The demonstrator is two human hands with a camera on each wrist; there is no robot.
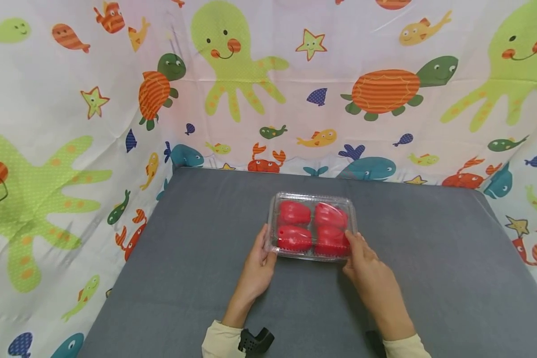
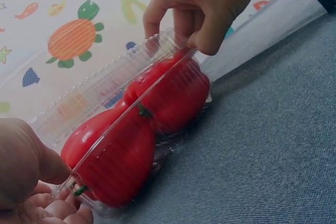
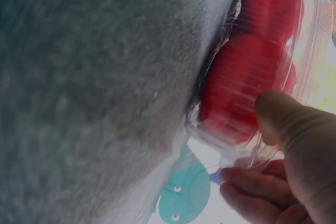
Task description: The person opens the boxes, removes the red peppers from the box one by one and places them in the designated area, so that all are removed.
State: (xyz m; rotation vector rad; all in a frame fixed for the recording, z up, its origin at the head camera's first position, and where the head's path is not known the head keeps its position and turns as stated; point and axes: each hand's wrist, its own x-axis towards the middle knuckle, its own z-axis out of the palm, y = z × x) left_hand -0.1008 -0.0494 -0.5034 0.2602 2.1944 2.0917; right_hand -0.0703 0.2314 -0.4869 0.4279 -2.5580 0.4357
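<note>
A clear plastic clamshell box (image 1: 312,198) holds several red bell peppers (image 1: 294,237), set in two rows. Its lid lies over them. My left hand (image 1: 256,266) grips the box's near left corner, thumb above the rim and fingers beneath, as the left wrist view also shows at the hand (image 2: 31,171). At the near right corner, my right hand (image 1: 370,276) pinches the rim between thumb and fingers. Green stems (image 2: 144,111) show through the plastic in the left wrist view. Whether the box's underside touches the table cannot be told.
A grey cloth-covered table (image 1: 197,238) spreads out beneath the box. White curtains (image 1: 259,59) printed with sea animals stand along the back and both sides. A black wrist strap mount (image 1: 256,341) sits at the left cuff.
</note>
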